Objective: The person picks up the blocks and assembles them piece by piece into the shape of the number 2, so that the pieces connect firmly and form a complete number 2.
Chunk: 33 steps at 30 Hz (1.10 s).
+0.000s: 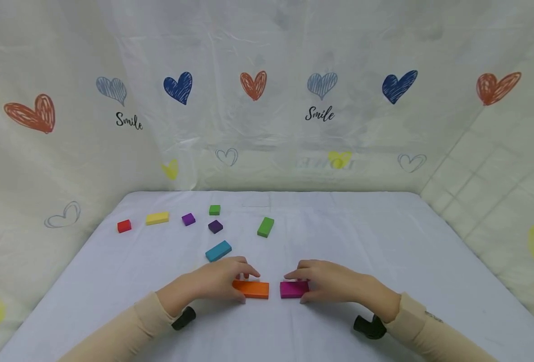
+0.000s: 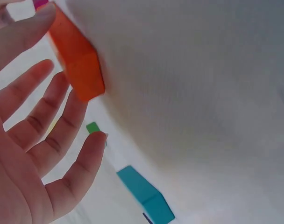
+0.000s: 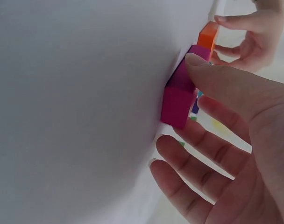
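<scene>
Lying on the white table, an orange block (image 1: 251, 289) sits between the thumb and fingers of my left hand (image 1: 221, 279). The thumb is at its near side and the fingers curl behind it. My right hand (image 1: 328, 281) holds a magenta block (image 1: 293, 289) the same way, thumb in front and fingers at the back. A small gap separates the two blocks, which lie end to end. In the left wrist view the orange block's end (image 2: 87, 77) shows past the fingertips; in the right wrist view the magenta end face (image 3: 177, 106) faces me.
A teal block (image 1: 218, 251) lies just beyond my left hand. Farther back are a green block (image 1: 265, 227), a smaller green one (image 1: 214, 210), two purple cubes (image 1: 188, 219), a yellow block (image 1: 157, 218) and a red one (image 1: 124, 225). A heart-printed curtain (image 1: 285, 130) hangs behind.
</scene>
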Each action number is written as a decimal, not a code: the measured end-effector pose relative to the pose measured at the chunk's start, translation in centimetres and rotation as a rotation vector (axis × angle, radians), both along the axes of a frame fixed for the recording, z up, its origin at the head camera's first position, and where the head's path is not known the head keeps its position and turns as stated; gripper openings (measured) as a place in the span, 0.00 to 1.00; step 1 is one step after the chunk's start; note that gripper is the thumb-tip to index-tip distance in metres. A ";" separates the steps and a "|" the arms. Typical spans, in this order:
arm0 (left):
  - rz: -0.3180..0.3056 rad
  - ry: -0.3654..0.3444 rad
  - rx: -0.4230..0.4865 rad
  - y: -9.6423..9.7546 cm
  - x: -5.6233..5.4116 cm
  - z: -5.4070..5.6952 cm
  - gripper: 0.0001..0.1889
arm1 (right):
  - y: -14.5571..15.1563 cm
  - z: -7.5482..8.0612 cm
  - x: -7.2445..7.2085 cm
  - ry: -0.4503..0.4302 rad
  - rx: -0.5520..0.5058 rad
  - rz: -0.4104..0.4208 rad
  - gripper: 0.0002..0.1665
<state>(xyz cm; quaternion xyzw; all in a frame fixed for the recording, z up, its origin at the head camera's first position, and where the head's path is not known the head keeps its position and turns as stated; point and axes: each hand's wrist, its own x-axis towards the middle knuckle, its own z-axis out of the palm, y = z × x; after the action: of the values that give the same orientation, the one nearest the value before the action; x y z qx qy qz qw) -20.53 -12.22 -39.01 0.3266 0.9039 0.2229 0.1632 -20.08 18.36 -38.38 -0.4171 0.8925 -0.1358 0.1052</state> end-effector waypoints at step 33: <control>-0.001 -0.049 0.028 -1.5 -0.1 0.2 0.21 | 0.8 -0.1 0.3 0.028 -0.052 0.014 0.21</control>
<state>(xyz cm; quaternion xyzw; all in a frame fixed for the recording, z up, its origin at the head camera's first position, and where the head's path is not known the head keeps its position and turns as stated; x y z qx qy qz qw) -20.63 -13.72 -38.84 0.3238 0.8961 0.2436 0.1809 -19.76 19.18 -38.47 -0.4278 0.8871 -0.1524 0.0829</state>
